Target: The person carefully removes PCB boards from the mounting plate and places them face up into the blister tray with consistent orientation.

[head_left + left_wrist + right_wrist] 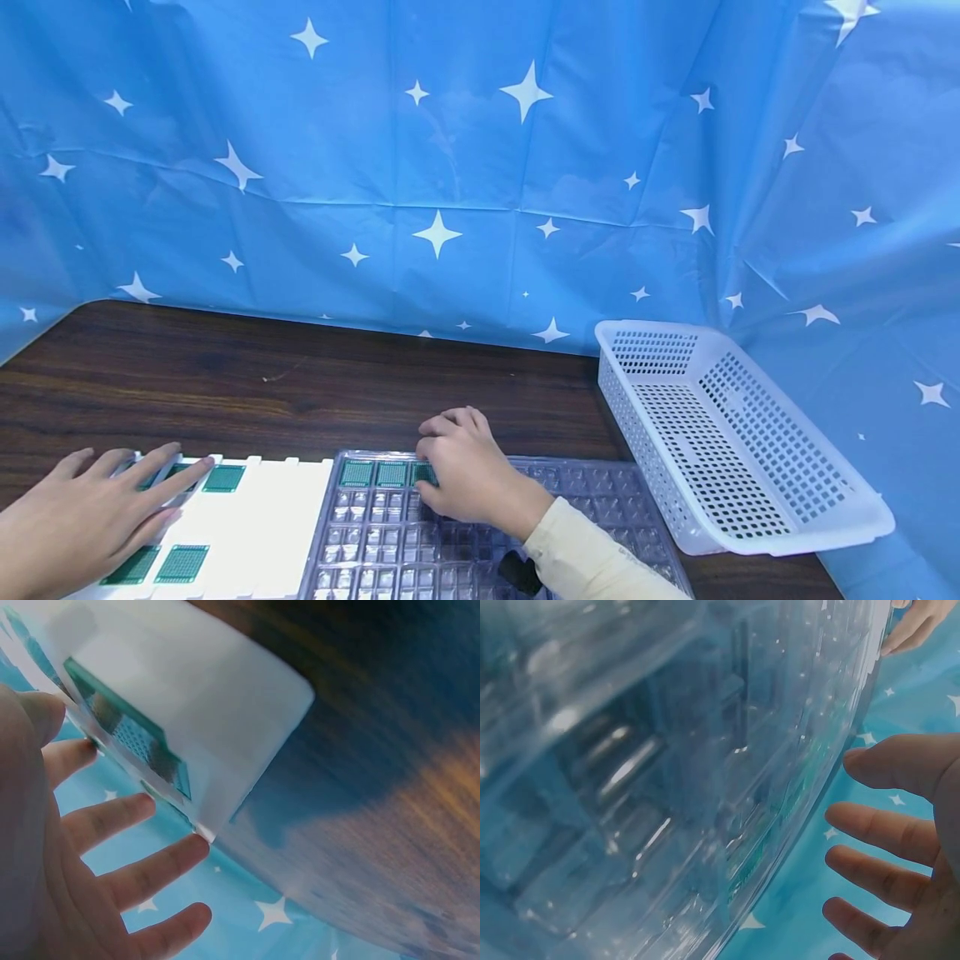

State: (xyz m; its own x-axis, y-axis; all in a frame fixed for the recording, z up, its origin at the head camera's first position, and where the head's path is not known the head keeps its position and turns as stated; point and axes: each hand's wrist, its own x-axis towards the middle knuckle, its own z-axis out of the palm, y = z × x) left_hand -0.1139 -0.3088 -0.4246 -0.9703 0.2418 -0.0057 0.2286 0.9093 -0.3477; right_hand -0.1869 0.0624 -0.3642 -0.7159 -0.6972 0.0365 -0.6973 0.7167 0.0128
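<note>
My left hand (pixel 105 517) is spread over the left part of a white board (pixel 262 517), its fingertips at the board's far edge. Small green perforated circuit boards lie on that white board, one (pixel 223 478) beyond the index fingertip and another (pixel 182 564) nearer the front; others are partly under the fingers. My right hand (pixel 468 471) is over the far row of a clear compartment tray (pixel 341 533), fingers bent loosely. Beside its thumb is a green circuit board (pixel 423 472), partly covered by the hand. Two more, including one circuit board (pixel 356 473), sit in compartments to its left.
A white perforated plastic basket (pixel 671 483) stands at the right, close against the tray. The dark wood table (pixel 337 375) runs back to a blue curtain (pixel 480 167) with white stars. A black object (pixel 519 573) is by the right wrist.
</note>
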